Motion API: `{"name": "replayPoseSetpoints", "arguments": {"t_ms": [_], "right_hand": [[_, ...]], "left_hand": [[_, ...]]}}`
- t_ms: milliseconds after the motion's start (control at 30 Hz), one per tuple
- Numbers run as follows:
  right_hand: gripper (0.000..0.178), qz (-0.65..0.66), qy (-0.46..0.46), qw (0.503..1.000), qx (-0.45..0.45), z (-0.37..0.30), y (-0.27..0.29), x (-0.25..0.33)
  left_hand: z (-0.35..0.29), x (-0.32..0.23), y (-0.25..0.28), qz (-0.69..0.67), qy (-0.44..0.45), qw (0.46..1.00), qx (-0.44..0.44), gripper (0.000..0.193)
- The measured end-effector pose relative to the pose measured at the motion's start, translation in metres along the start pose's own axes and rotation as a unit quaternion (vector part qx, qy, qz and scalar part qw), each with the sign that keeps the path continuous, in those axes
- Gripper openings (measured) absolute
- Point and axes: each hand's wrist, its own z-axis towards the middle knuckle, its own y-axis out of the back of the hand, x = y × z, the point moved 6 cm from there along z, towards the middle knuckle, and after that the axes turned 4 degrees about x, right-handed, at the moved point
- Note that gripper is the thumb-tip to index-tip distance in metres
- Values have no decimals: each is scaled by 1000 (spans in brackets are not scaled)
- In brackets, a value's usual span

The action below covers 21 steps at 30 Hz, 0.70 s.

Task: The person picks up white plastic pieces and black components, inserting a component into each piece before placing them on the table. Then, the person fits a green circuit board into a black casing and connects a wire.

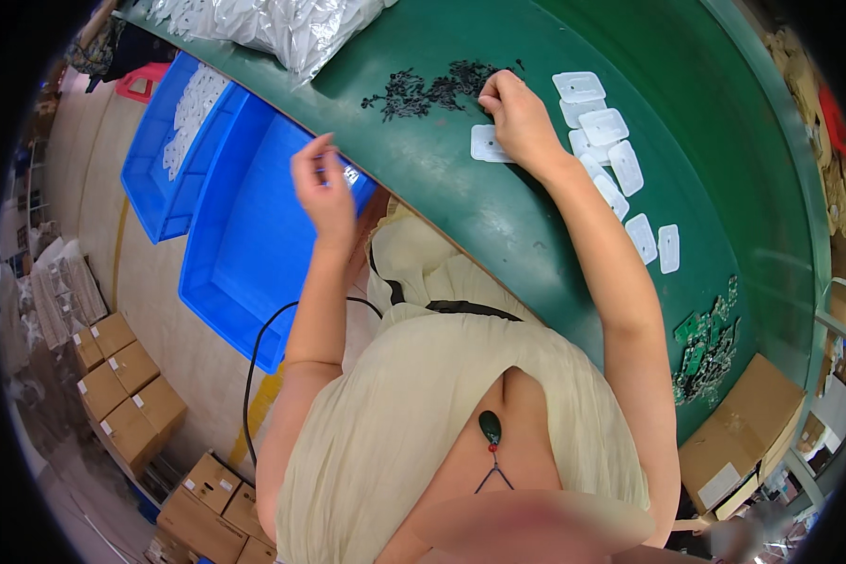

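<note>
My right hand [519, 117] is over the green table, its fingers curled into a pinch at the right end of a pile of small black parts [412, 94]. Whatever the fingertips hold is hidden. Just below that hand lies a white translucent rectangular plastic piece [486, 145], partly covered by it. My left hand [323, 193] is raised near the table's edge, above a blue bin [244, 240]. Its fingers are loosely bent and apart, with nothing visible between them. Several similar white pieces [603, 126] lie right of my right hand, some overlapping.
A clear plastic bag of white parts [287, 28] rests at the table's far left. Another blue bin [150, 188] on the floor holds white pieces. Green circuit boards [705, 352] are heaped at the right, near an opened cardboard box [743, 423]. A black cable [252, 395] hangs at the left.
</note>
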Motion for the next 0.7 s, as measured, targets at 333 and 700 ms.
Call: {"name": "replayPoseSetpoints", "arguments": {"t_ms": [333,700], "right_hand": [[13,191,-123,973,-46,-43,41,-8],[8,255,-186,947,-60,-92,59,-2]], "left_hand": [[-24,-100,-113,141,-255,930,225,33],[-14,-101,-142,237,-234,882,333,39]]}}
